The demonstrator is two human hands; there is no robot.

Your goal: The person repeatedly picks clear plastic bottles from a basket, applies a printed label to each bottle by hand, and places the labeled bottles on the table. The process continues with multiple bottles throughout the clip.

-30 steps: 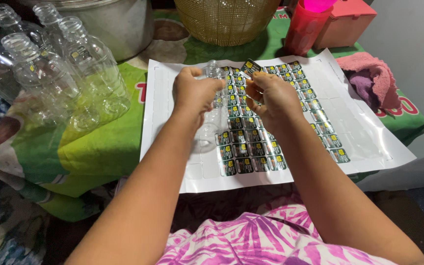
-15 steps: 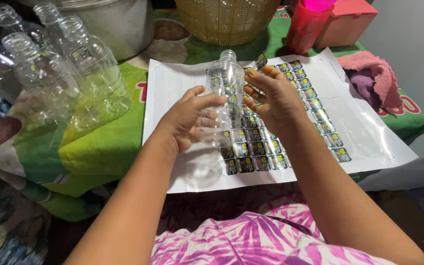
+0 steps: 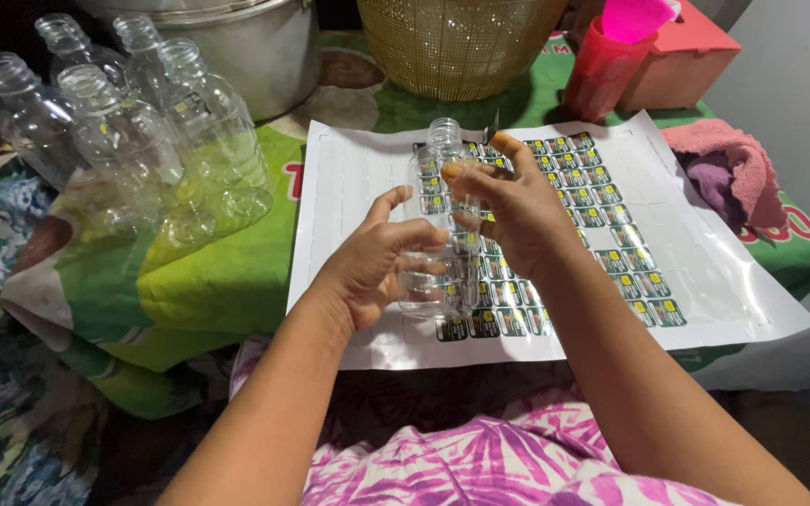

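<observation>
Head view: both hands curl fingers around clear bottle.

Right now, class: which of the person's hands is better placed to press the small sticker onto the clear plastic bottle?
Right. The right hand pinches a small sticker at the clear plastic bottle's upper part, while the left hand grips its lower body, steadying it above the white sticker sheet.

I saw the sticker sheet lying along the table's near edge, empty bottles clustered at its left, a basket behind it, and a cloth at its right edge.
</observation>
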